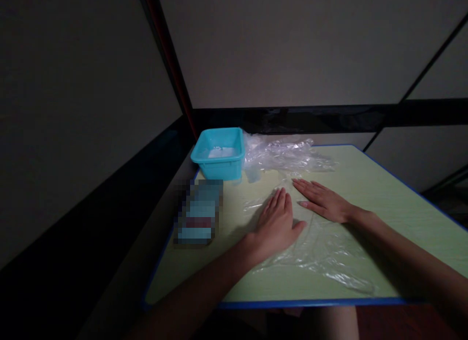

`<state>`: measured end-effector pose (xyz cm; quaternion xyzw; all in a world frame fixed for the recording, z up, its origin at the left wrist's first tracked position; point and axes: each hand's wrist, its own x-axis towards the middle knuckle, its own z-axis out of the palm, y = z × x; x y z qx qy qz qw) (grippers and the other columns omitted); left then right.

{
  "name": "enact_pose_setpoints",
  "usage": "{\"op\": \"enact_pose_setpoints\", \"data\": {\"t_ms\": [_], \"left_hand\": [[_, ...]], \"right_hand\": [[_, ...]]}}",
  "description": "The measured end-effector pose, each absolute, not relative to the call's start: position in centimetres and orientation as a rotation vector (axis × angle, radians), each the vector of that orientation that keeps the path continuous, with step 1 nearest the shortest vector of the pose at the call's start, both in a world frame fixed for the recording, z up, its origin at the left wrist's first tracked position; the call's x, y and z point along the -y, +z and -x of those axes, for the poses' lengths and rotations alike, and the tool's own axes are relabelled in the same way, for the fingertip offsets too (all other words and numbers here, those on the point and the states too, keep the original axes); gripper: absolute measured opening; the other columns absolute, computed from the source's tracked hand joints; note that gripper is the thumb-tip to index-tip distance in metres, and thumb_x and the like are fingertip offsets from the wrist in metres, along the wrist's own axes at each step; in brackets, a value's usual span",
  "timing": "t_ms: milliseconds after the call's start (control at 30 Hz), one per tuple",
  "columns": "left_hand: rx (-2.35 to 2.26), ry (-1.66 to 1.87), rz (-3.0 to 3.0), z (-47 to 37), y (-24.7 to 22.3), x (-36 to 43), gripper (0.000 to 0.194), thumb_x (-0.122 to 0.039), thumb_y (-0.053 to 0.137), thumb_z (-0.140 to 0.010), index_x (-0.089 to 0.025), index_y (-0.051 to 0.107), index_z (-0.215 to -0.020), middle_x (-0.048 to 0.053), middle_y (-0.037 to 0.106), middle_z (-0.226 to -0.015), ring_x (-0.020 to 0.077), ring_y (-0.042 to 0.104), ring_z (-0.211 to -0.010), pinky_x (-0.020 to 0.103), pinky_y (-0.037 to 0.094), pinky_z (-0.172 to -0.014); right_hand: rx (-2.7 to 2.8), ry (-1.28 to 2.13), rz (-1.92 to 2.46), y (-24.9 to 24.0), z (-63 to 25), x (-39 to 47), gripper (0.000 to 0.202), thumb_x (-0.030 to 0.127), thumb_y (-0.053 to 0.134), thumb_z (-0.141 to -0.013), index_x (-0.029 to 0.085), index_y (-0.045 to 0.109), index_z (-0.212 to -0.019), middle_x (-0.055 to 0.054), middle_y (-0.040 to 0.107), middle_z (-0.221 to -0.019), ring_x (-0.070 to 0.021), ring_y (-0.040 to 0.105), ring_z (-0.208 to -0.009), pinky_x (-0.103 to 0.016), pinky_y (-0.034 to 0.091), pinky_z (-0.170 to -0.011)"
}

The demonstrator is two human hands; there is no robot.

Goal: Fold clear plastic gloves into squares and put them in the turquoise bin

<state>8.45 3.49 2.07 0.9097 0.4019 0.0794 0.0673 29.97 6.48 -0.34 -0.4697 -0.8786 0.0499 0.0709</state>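
Observation:
A clear, wrinkled plastic bag lies spread out flat on the pale green tabletop. My left hand rests palm down on its left part, fingers stretched forward and thumb out to the right. Just to the right, my right hand is laid flat on the bag's upper part, with its fingers pointing to the left and its thumb apart. Neither hand grips anything. Parts of the bag beneath the palms are hidden.
At the back left stands a turquoise plastic basin with something whitish inside. Beside it lies a heap of crumpled clear plastic bags. A blurred-out rectangular object lies at the left edge. Wall panels border the table's back and left.

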Motion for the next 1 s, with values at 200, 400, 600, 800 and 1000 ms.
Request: {"op": "enact_pose_setpoints", "data": {"t_ms": [200, 400, 600, 800, 1000], "left_hand": [[-1.273, 0.219, -2.811, -9.6, 1.0, -4.6, 0.067, -0.047, 0.026, -0.089, 0.003, 0.024, -0.133, 0.021, 0.022, -0.142, 0.0257, 0.017, -0.133, 0.036, 0.018, -0.108], [-1.269, 0.287, -2.843, -9.6, 0.3, -4.4, 0.068, -0.047, 0.022, -0.09, 0.005, 0.025, -0.133, 0.021, 0.022, -0.142, 0.0273, 0.016, -0.133, 0.036, 0.016, -0.108], [-1.27, 0.313, -2.814, -9.8, 0.3, -4.4, 0.066, -0.047, 0.024, -0.089, 0.003, 0.029, -0.131, 0.02, 0.028, -0.14, 0.0268, 0.017, -0.133, 0.037, 0.015, -0.109], [-1.258, 0.33, -2.793, -9.9, 0.3, -4.4, 0.068, -0.047, 0.027, -0.089, 0.005, 0.025, -0.133, 0.02, 0.025, -0.141, 0.0269, 0.017, -0.133, 0.036, 0.015, -0.109], [-1.298, 0.311, -2.803, -9.9, 0.4, -4.3, 0.068, -0.047, 0.027, -0.089, 0.003, 0.023, -0.134, 0.019, 0.023, -0.143, 0.0254, 0.017, -0.133, 0.036, 0.017, -0.109]], "right_hand": [[2.543, 0.265, 1.397, -0.2, -30.2, -6.3, 0.061, 0.053, 0.026, -0.089, 0.027, 0.011, -0.142, -0.003, 0.017, -0.146, -0.0235, 0.017, -0.132, -0.048, 0.02, -0.106], [2.092, 0.563, 1.419, 1.8, -30.4, -5.9, 0.058, 0.052, 0.026, -0.089, 0.024, 0.023, -0.14, -0.003, 0.026, -0.143, -0.026, 0.025, -0.13, -0.048, 0.019, -0.107], [2.37, 0.644, 1.285, 2.8, -27.9, -6.3, 0.059, 0.052, 0.031, -0.088, 0.026, 0.021, -0.14, -0.001, 0.024, -0.144, -0.0251, 0.025, -0.13, -0.047, 0.02, -0.107], [2.526, 0.517, 1.244, 1.1, -27.4, -6.8, 0.061, 0.049, 0.03, -0.089, 0.019, 0.019, -0.141, -0.007, 0.026, -0.144, -0.0242, 0.025, -0.13, -0.045, 0.023, -0.106], [2.59, 0.36, 1.197, 0.3, -27.8, -7.0, 0.06, 0.046, 0.03, -0.091, 0.017, 0.015, -0.141, -0.012, 0.027, -0.143, -0.0243, 0.027, -0.129, -0.048, 0.023, -0.105]]}}
